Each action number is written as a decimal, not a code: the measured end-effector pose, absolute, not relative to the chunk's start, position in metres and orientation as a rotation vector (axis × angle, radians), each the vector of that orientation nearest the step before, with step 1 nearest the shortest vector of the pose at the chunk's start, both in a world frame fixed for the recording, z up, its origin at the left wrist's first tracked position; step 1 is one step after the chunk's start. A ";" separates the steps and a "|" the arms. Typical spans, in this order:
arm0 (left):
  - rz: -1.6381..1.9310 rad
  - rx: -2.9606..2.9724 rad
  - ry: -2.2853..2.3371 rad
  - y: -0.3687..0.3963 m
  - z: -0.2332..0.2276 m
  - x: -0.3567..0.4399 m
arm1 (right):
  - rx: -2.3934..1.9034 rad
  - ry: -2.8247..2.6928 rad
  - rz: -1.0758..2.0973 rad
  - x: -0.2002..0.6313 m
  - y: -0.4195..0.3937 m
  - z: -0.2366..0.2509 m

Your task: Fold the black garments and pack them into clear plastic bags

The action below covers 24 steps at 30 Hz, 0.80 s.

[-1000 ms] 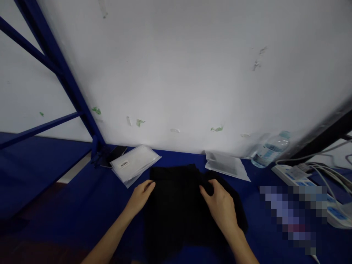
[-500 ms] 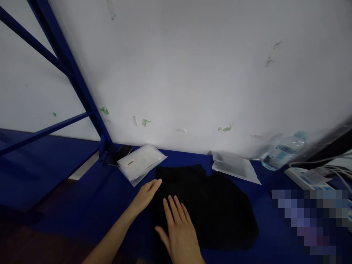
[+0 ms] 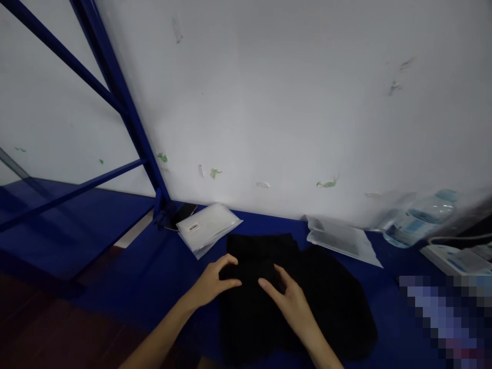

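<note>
Since 0.5 s ago the right hand [image 3: 292,302], then flat with fingers spread, has curled into a C; the left hand [image 3: 209,282] has also parted thumb from fingers. Both hover or rest, half-wide, over the soft, matte black cloth [image 3: 334,302] at lower centre; whether they grip it I cannot tell. It lies folded, rounded at right. Blue tabletop [image 3: 146,277] shows left of it, and as a strip towards the white wall [image 3: 284,102].
</note>
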<state>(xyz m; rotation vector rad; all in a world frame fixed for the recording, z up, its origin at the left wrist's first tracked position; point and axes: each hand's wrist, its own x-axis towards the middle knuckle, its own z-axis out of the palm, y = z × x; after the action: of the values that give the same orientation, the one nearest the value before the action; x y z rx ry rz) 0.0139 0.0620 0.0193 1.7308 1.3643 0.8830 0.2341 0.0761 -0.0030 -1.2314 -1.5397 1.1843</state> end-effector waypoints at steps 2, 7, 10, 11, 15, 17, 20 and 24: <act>0.892 1.762 1.342 0.060 0.017 0.013 | -1.176 -1.463 1.397 0.228 0.077 -0.003; 0.936 1.851 1.665 0.099 0.020 -0.021 | -1.225 -1.306 1.496 0.217 0.072 -0.005; 0.958 1.830 1.819 0.135 0.023 -0.053 | -1.232 -1.283 1.504 0.218 0.072 -0.003; 0.939 1.831 1.837 0.144 0.022 -0.061 | -1.230 -1.281 1.507 0.219 0.072 -0.002; 0.841 1.850 1.844 0.163 0.015 -0.077 | -1.239 -1.286 1.498 0.220 0.073 -0.001; 0.814 1.860 1.846 0.164 0.010 -0.077 | -1.255 -1.289 1.476 0.220 0.074 -0.003; 0.824 1.873 1.866 0.162 0.010 -0.075 | -1.273 -1.303 1.453 0.219 0.075 -0.007; 0.949 1.869 1.901 0.148 0.022 -0.060 | -1.234 -1.313 1.478 0.216 0.074 -0.010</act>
<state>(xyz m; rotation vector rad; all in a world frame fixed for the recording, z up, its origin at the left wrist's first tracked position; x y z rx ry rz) -0.0603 0.1484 0.0223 1.8689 1.9005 0.9486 0.2164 0.0738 -0.0100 -1.2340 -1.3128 1.4778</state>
